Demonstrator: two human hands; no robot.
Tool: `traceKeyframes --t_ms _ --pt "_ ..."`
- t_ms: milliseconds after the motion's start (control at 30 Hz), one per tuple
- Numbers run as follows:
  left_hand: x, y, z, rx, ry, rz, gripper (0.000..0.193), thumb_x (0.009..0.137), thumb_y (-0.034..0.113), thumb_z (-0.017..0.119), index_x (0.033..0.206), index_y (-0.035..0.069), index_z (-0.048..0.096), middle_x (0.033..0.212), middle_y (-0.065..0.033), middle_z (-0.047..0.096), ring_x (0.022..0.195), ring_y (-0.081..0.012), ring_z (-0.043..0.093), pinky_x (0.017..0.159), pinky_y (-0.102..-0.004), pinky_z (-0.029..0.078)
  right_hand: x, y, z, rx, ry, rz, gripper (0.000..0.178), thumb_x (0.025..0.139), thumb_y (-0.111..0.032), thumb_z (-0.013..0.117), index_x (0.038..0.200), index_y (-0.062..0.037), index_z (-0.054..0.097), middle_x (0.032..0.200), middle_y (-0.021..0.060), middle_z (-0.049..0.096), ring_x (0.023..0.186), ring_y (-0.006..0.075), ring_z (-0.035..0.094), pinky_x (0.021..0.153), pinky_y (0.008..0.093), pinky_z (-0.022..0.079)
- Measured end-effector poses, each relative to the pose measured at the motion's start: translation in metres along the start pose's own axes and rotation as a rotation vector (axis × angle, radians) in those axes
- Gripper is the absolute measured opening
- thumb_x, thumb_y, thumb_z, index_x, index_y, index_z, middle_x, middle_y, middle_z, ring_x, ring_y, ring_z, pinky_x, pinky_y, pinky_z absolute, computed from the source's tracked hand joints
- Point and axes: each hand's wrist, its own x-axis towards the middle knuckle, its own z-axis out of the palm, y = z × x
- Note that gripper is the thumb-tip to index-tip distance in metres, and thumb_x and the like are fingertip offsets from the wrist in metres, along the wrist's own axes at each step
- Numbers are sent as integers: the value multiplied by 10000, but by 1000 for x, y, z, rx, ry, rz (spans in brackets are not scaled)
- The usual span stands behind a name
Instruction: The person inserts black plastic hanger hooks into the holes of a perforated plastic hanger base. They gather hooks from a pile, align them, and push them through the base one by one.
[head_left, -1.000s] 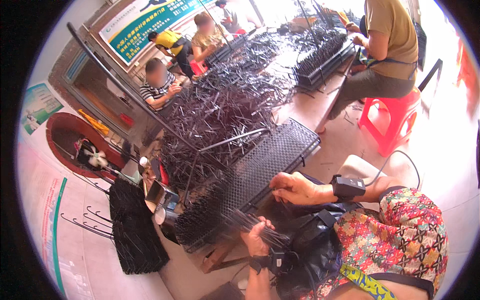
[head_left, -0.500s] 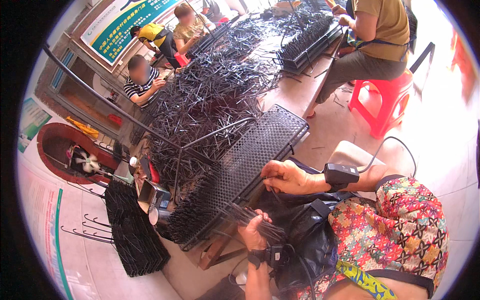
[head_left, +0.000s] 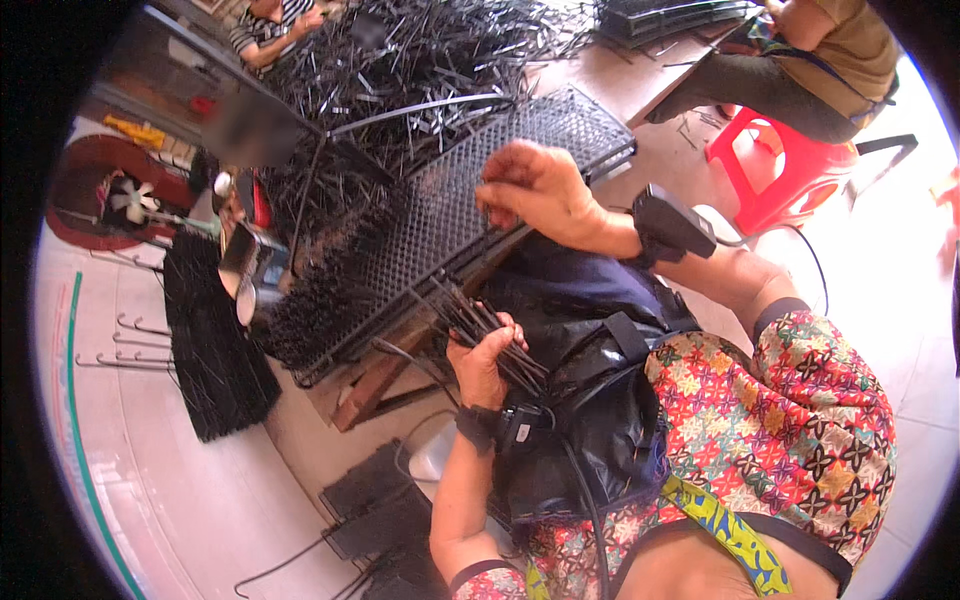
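Observation:
My left hand (head_left: 480,368), in front of the rack's near edge, is closed round a bundle of thin black sticks (head_left: 462,306) that slant up toward the rack. My right hand (head_left: 545,195) is above the long black perforated rack (head_left: 455,185), its fingers curled in. Whatever its fingertips may pinch is too small and blurred to tell. Many short black sticks (head_left: 325,285) stand packed upright in the left end of the rack, while bare holes show across its middle and right. Both wrists wear black devices, and a dark apron (head_left: 590,410) covers my lap.
Behind the rack, a big heap of loose black strips (head_left: 430,60) covers the table. A metal can (head_left: 262,262) stands at the rack's left. Black racks (head_left: 210,330) with hooks lean at far left. Another person sits on a red stool (head_left: 765,175); a cable runs beside my right arm.
The whole view has tipped downward, so the table sits higher. My right hand has moved from the near edge to farther over the rack. The left hand still grips its bundle.

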Motion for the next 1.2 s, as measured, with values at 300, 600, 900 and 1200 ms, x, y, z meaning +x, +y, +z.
traceKeyframes --t_ms 300,600,900,1200 --pt "-18 -11 -7 -58 20 -77 422 720 -72 625 1092 75 488 853 -129 589 718 -240 610 664 -405 560 54 14 63 -53 -9 -164 124 823 -35 666 866 8 558 704 64 631 580 94 598 495 226 492" --pt "-14 19 -6 2 75 -37 352 727 -37 643 1042 34 501 804 -115 597 647 -227 605 559 -346 525 82 44 96 -260 -3 -392 151 819 -76 687 855 -4 559 690 52 637 594 81 607 517 215 504" --pt "-5 49 -4 35 26 -41 295 714 -27 610 993 -2 517 798 -107 596 639 -218 600 550 -333 509 86 44 104 -688 -104 -699 197 785 -166 707 819 -36 563 589 110 568 516 232 597 477 297 459" --pt "-10 48 -3 -94 11 -65 394 705 -59 638 1057 34 488 807 -118 593 650 -222 599 562 -341 519 73 22 112 -997 -301 -553 373 807 -324 636 664 14 568 544 205 540 556 373 594 504 418 475"
